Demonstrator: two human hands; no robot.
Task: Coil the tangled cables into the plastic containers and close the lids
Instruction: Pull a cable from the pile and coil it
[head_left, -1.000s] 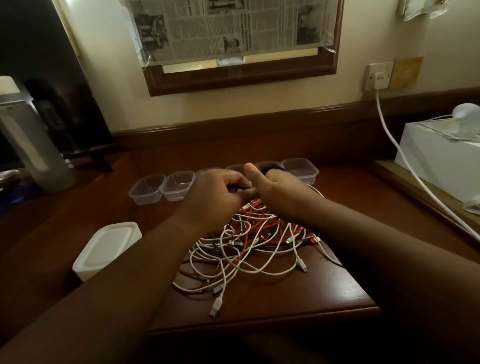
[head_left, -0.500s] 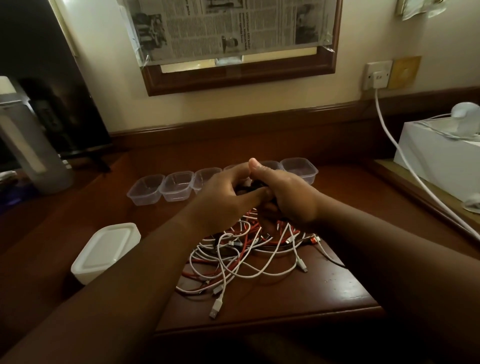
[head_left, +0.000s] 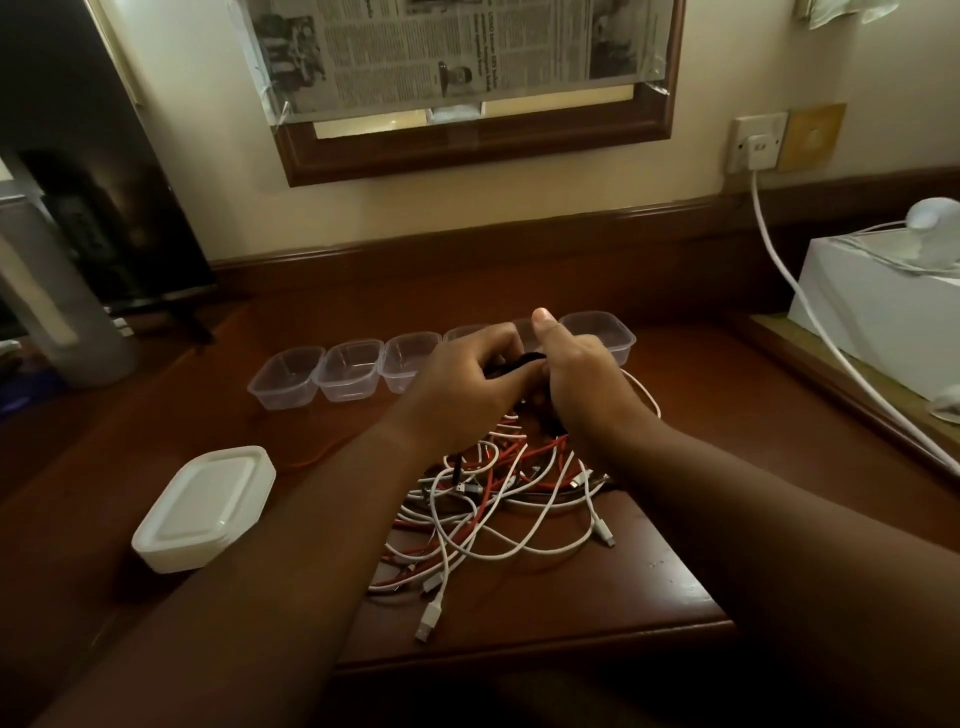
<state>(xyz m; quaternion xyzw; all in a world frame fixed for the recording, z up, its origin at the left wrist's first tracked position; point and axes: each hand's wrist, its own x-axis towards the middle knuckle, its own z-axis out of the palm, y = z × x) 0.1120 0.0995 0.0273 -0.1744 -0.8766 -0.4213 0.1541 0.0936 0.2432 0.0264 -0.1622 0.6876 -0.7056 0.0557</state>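
Both hands, left hand (head_left: 467, 387) and right hand (head_left: 576, 384), now lifted above the cable pile (head_left: 498, 499), grip a black cable (head_left: 519, 359); snagged strands may drag.

Bare desk (head_left: 701, 415) lies right of the cable tangle (head_left: 498, 499) and between the lid stack (head_left: 205, 506) and the container row (head_left: 353, 369). The tangle fills the centre. A white box (head_left: 878, 312) and wall cable (head_left: 810, 312) bound the right side; a grey bottle (head_left: 62, 312) bounds the left.

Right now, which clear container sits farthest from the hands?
The leftmost container, at the row's end nearest the stacked lids; the others sit closer to both hands.
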